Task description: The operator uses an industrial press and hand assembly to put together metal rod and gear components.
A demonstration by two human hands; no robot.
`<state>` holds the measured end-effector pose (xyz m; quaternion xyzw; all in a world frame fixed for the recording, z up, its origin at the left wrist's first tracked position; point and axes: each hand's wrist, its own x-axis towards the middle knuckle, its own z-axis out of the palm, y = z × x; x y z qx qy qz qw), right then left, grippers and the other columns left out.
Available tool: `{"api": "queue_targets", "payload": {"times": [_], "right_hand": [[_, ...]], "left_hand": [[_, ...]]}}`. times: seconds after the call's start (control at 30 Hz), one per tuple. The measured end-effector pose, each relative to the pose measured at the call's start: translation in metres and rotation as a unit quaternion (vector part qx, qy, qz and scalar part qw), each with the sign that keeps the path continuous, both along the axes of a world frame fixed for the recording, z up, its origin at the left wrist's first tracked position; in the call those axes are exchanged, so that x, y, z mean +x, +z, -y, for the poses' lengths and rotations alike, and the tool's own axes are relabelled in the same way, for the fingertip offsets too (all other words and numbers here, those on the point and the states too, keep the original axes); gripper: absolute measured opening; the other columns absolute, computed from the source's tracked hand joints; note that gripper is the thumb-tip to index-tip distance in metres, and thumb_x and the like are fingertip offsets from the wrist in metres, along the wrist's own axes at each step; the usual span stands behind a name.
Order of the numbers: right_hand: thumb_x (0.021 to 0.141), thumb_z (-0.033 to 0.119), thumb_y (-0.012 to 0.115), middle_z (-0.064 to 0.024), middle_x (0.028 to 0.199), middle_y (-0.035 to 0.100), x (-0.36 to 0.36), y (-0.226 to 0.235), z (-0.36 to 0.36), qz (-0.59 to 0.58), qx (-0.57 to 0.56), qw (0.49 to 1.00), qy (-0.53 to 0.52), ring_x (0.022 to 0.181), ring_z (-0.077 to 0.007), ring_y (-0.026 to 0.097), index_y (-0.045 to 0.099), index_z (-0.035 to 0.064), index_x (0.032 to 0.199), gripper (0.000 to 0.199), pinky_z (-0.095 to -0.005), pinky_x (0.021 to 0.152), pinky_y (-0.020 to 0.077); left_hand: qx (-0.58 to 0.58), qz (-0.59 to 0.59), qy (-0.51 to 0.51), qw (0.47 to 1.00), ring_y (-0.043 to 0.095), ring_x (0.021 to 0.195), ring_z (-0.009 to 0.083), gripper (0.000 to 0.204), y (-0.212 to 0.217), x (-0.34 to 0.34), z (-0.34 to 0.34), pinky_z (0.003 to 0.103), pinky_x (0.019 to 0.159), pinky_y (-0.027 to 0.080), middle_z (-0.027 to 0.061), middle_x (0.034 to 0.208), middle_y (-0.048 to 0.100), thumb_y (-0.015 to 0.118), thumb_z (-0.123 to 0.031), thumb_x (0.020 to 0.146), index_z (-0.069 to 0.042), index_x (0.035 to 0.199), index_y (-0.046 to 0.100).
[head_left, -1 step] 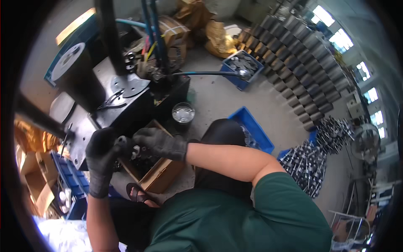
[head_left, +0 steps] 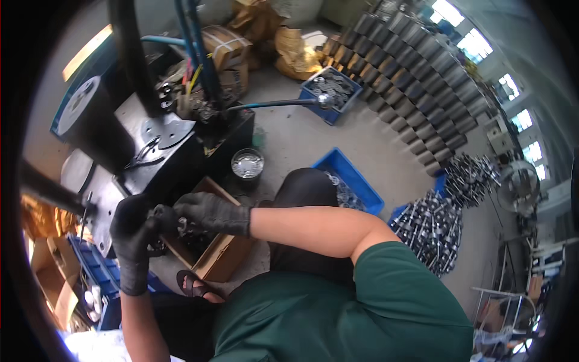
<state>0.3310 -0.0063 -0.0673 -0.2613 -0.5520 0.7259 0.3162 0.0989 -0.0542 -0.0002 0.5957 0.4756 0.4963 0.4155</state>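
Dark work gloves cover both hands, which meet in front of the press [head_left: 160, 172] at the left. My left hand [head_left: 131, 238] is raised, its fingers closed round a small dark part [head_left: 164, 212], whose kind I cannot make out. My right hand [head_left: 211, 212] reaches across from the right, fingers bent and pressed together beside that part. What lies in the right fingertips is hidden. Beneath the hands stands an open cardboard box [head_left: 220, 253] with small dark and shiny metal pieces in it.
A metal tin [head_left: 247, 164] stands beyond the box. Two blue bins, one near my knee [head_left: 369, 196] and one farther off [head_left: 330, 117], hold metal parts. Stacked metal cylinders [head_left: 404, 90] line the back right, with piled metal rods [head_left: 429, 232] nearer. A sandalled foot [head_left: 196, 285] is below.
The whole view has shifted slightly, so most things sit farther left. My two hands stay close together, with the fingers a little nearer each other round the small part.
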Motion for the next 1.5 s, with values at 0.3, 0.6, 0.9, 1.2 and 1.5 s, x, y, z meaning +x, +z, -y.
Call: {"api": "queue_targets", "payload": {"times": [0.3,0.6,0.9,1.2,1.5], "right_hand": [[0.095,0.027,0.065,-0.0060,0.078,0.070,0.035,0.053,0.014,0.042,-0.068,0.997,0.019,0.068,-0.0157,0.068,0.072,0.0026,0.101,0.026,-0.0322,0.062,0.0554],[0.095,0.022,0.067,-0.0049,0.083,0.069,0.148,0.120,0.041,-0.055,0.073,0.987,-0.133,0.068,-0.0101,0.064,0.068,0.0016,0.112,0.026,-0.0262,0.059,0.0494],[0.089,0.017,0.076,-0.0129,0.106,0.073,0.394,0.071,0.095,0.041,0.054,0.756,-0.651,0.068,-0.0101,0.063,0.053,-0.0014,0.141,0.061,-0.0252,0.052,0.0557],[0.098,0.045,0.059,-0.0138,0.136,0.064,0.638,0.019,0.217,0.817,-0.107,0.271,-0.498,0.119,-0.0296,0.066,0.049,0.0345,0.153,0.058,-0.0488,0.105,0.0489],[0.098,0.058,0.053,-0.0179,0.154,0.051,0.630,0.052,0.221,0.839,-0.201,0.325,-0.387,0.141,-0.0337,0.052,0.031,0.0313,0.162,0.073,-0.0542,0.118,0.0370]], "left_hand": [[0.029,-0.037,0.048,0.998,0.061,0.112,0.0200,0.040,-0.026,0.007,-0.018,0.036,0.091,0.054,0.0079,0.121,0.063,0.072,-0.019,0.097,0.000,0.131,0.060],[-0.038,-0.039,0.014,0.998,0.059,0.102,0.0158,0.043,-0.059,-0.048,-0.033,0.033,0.088,0.053,0.0073,0.113,0.064,0.058,-0.035,0.107,0.001,0.131,0.060],[-0.063,-0.082,0.006,0.995,0.059,0.108,0.0162,0.045,-0.033,-0.031,-0.014,0.031,0.090,0.052,0.0071,0.122,0.060,0.058,-0.038,0.107,-0.002,0.132,0.061],[-0.051,-0.108,0.003,0.993,0.057,0.111,0.0156,0.046,-0.010,-0.006,0.005,0.031,0.093,0.050,0.0049,0.123,0.060,0.060,-0.040,0.105,-0.004,0.133,0.061],[-0.032,-0.116,0.033,0.992,0.058,0.096,0.0115,0.042,0.018,0.009,0.011,0.027,0.082,0.048,0.0016,0.113,0.063,0.064,-0.040,0.102,-0.005,0.126,0.066]]}}
